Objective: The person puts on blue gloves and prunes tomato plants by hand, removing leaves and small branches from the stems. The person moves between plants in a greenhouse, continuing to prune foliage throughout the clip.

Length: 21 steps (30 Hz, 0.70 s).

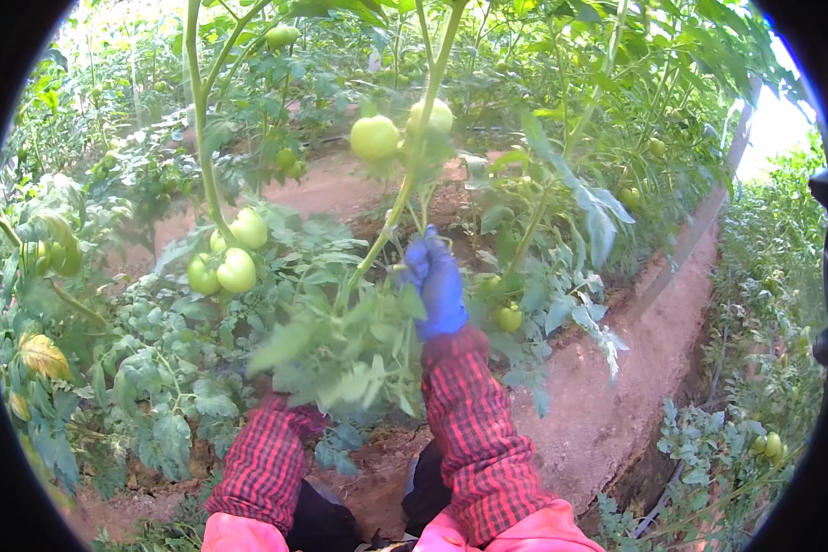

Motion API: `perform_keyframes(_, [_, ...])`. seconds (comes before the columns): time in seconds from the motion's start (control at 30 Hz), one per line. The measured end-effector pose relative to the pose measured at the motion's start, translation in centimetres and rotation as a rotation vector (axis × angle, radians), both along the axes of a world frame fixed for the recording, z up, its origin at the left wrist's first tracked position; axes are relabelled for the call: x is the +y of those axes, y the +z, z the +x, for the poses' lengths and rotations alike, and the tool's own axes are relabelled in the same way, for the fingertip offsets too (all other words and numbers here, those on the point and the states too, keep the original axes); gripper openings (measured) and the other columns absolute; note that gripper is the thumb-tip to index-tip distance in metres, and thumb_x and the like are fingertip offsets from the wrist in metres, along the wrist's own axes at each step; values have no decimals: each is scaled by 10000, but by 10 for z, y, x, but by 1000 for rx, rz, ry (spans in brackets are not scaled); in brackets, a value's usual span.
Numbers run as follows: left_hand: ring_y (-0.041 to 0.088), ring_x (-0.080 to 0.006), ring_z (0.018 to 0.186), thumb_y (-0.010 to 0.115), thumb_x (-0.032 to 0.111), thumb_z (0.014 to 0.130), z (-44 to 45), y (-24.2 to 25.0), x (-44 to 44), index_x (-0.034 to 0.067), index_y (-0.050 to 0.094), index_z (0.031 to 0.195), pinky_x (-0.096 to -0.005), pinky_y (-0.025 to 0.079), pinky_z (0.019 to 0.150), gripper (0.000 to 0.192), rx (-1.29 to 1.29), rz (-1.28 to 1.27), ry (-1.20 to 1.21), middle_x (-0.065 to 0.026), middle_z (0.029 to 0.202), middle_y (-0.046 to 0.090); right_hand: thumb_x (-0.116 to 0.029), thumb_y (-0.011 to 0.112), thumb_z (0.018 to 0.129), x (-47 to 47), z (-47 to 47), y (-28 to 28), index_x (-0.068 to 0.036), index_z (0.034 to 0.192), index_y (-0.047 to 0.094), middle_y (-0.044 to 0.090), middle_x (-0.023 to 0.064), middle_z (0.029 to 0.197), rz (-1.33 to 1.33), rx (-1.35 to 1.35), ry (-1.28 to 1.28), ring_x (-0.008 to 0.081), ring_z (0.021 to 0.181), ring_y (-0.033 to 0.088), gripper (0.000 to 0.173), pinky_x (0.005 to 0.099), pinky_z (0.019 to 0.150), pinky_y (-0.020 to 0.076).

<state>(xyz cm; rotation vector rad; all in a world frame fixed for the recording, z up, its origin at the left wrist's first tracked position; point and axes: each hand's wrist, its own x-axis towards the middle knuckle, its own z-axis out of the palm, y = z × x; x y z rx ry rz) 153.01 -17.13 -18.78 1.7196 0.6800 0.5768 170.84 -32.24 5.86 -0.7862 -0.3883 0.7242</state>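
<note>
My right hand point(441, 286), in a blue glove, is closed around a thin green tomato stalk point(421, 207) beside a thicker tomato stem point(408, 181). Blurred tomato leaves point(348, 345) hang just left of that hand and below it. My left hand is hidden behind this foliage; only its red-and-black checked sleeve point(265, 455) shows. Above my right hand, a pale green tomato point(375, 138) hangs with another point(433, 116) partly behind the stem. To the left, a cluster of green tomatoes point(237, 270) hangs from another stem point(203, 131).
Dense tomato plants surround me on several sides. A bare soil path point(593, 407) runs along the right, with a slanted post point(704, 207) beyond it. More plants with green tomatoes point(771, 445) grow at the lower right. A yellowed leaf point(43, 355) is at far left.
</note>
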Motion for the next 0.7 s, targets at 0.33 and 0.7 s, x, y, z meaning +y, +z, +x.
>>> perform_keyframes(0.33, [613, -204, 969, 560, 276, 965, 12, 8, 3, -6, 522, 1263, -345, 512, 812, 411, -104, -48, -42, -121, 1128, 622, -337, 443, 1005, -41, -19, -5, -26, 816, 710, 659, 28, 716, -322, -846, -60, 104, 621, 555, 451, 265, 636, 451])
perform_keyframes(0.7, [625, -216, 849, 678, 180, 868, -53, 194, -102, 29, 273, 1473, -363, 549, 814, 744, -949, -427, -96, -90, 1063, 582, -289, 498, 948, -98, -97, -22, -98, 1102, 681, 708, 132, 922, -840, -1423, 324, 272, 782, 670, 306, 364, 740, 530])
